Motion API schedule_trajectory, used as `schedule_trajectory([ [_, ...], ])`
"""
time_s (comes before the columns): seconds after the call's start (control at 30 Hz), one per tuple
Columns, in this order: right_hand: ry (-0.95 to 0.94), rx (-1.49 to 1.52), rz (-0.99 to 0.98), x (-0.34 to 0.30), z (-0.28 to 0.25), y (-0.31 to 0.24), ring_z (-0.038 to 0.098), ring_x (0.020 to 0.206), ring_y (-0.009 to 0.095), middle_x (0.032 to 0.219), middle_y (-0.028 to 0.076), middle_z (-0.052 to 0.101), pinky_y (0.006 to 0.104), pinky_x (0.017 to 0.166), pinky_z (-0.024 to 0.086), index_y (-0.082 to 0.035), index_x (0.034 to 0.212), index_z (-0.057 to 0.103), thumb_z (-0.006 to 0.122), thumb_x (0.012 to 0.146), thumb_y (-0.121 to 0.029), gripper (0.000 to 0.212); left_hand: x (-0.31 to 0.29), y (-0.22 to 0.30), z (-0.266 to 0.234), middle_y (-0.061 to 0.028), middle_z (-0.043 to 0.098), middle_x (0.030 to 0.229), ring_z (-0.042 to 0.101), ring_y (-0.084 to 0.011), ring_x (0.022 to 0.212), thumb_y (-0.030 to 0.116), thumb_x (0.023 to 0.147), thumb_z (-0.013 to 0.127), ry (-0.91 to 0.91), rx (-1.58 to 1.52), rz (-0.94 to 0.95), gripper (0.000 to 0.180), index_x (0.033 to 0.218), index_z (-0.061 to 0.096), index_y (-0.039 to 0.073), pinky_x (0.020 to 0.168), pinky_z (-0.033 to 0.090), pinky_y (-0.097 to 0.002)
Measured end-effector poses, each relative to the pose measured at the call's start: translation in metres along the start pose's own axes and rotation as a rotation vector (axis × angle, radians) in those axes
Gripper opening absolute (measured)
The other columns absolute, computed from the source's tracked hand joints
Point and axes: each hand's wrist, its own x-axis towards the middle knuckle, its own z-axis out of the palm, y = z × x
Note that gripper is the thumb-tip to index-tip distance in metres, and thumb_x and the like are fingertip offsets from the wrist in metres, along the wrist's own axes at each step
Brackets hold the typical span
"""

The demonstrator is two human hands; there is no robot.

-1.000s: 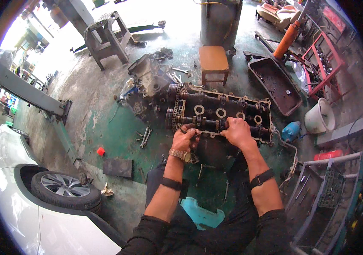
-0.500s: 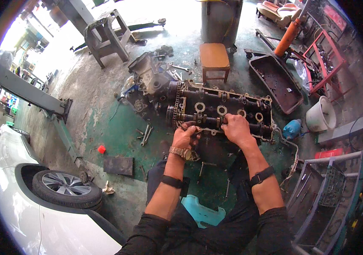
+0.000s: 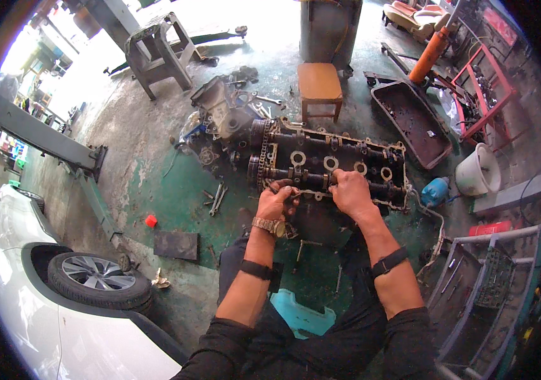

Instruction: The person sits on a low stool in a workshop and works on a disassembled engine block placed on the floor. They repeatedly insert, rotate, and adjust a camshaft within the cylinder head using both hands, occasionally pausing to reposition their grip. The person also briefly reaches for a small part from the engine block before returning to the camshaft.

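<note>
An engine cylinder head (image 3: 346, 144) with two dark camshafts lies in front of me, its timing chain (image 3: 263, 155) at the left end. My right hand (image 3: 351, 192) is closed at the near camshaft (image 3: 311, 180), fingers curled down onto it; whatever they grip is hidden under them. At the near left corner of the head, my left hand (image 3: 275, 202), with a metal watch on the wrist, has its fingers bent together by the edge. Anything small inside those fingers is too dark to make out. Round pale rings of the spark plug wells show between the camshafts.
Wrenches (image 3: 218, 199) and a T-handle tool (image 3: 302, 252) lie on the green floor. Engine covers (image 3: 223, 114) are piled left of the head. A wooden stool (image 3: 319, 83), a drain tray (image 3: 412, 123), a white bucket (image 3: 478, 170) and a tool cart (image 3: 492, 294) stand around; a white car (image 3: 36, 285) is at left.
Both hands stay almost in place at the cylinder head. The right hand has shifted very slightly, and the view has barely moved.
</note>
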Motion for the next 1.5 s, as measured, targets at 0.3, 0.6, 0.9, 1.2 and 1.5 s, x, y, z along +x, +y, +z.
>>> schedule_trajectory([
  [0.3,0.050,0.085,-0.039,-0.002,0.002,0.003,0.062,0.078,0.039,0.076,0.020,0.064,0.0463,0.070,0.049,0.000,0.085,0.062,0.071,0.070,-0.011,0.020,0.004,-0.004,-0.005,-0.0058,0.064,0.085,0.059,-0.0159,0.062,0.012,0.091,0.056,0.015,0.018,-0.005,0.014,0.104,0.054,0.008,0.044,0.042,-0.0269],
  [0.6,0.033,0.025,0.003,-0.002,0.001,-0.001,0.063,0.075,0.039,0.075,0.021,0.064,0.0464,0.068,0.050,0.000,0.083,0.062,0.071,0.072,-0.015,0.020,0.001,-0.003,-0.003,-0.0054,0.064,0.084,0.059,-0.0158,0.062,0.012,0.091,0.056,0.006,0.027,0.007,0.013,0.103,0.055,0.008,0.044,0.041,-0.0268],
  [0.9,-0.042,-0.083,0.098,0.000,0.000,-0.005,0.064,0.075,0.039,0.076,0.021,0.064,0.0468,0.070,0.051,0.000,0.084,0.063,0.069,0.077,-0.026,0.028,0.000,0.000,-0.001,-0.0050,0.064,0.084,0.059,-0.0151,0.062,0.012,0.091,0.056,0.000,0.057,0.004,0.016,0.106,0.054,0.008,0.045,0.041,-0.0264],
  [1.2,-0.099,-0.145,0.109,0.001,0.001,-0.008,0.064,0.077,0.039,0.077,0.021,0.065,0.0467,0.069,0.051,-0.002,0.086,0.064,0.067,0.079,-0.027,0.026,-0.001,0.002,-0.002,-0.0062,0.066,0.083,0.061,-0.0165,0.060,0.012,0.089,0.059,0.058,0.168,-0.038,0.018,0.107,0.055,0.008,0.044,0.044,-0.0259],
  [1.5,-0.123,-0.233,0.101,0.001,-0.001,-0.011,0.066,0.076,0.035,0.079,0.018,0.066,0.0440,0.068,0.053,-0.004,0.083,0.066,0.059,0.085,-0.033,0.029,0.000,-0.002,0.001,-0.0058,0.065,0.082,0.059,-0.0156,0.060,0.013,0.090,0.058,0.030,0.000,0.009,0.015,0.102,0.057,0.005,0.045,0.046,-0.0266],
])
